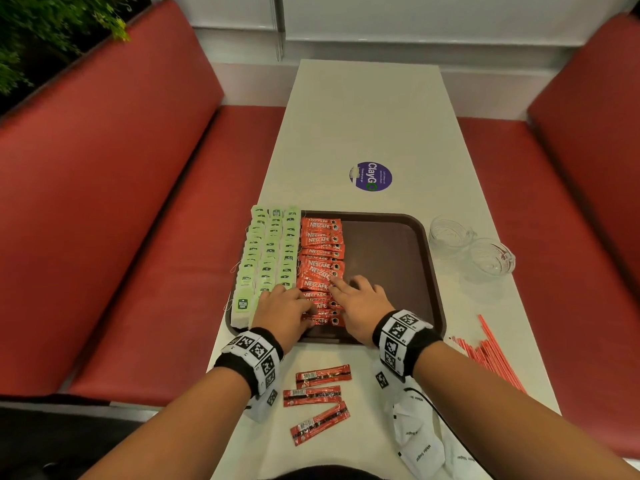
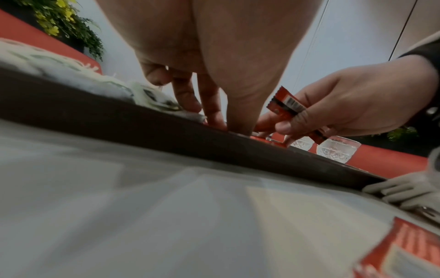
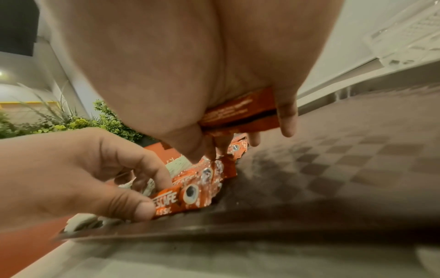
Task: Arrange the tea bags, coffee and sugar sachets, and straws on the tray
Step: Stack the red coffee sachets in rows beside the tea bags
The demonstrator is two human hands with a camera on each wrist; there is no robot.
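A brown tray (image 1: 388, 251) holds three columns of green tea bags (image 1: 270, 251) on its left and one column of red coffee sachets (image 1: 322, 251) beside them. My left hand (image 1: 294, 304) is at the front of that column, where thumb and forefinger pinch the nearest sachet (image 3: 181, 197). My right hand (image 1: 344, 289) hovers just right of it. It holds another red sachet (image 3: 238, 112) under its thumb, also seen as the held sachet (image 2: 288, 103), while its forefinger touches the column.
Three loose coffee sachets (image 1: 317, 396) lie on the table before the tray. White sugar sachets (image 1: 419, 441) lie at the front right, red straws (image 1: 491, 355) to the right, two glass cups (image 1: 450, 233) beyond them. Red benches flank the table.
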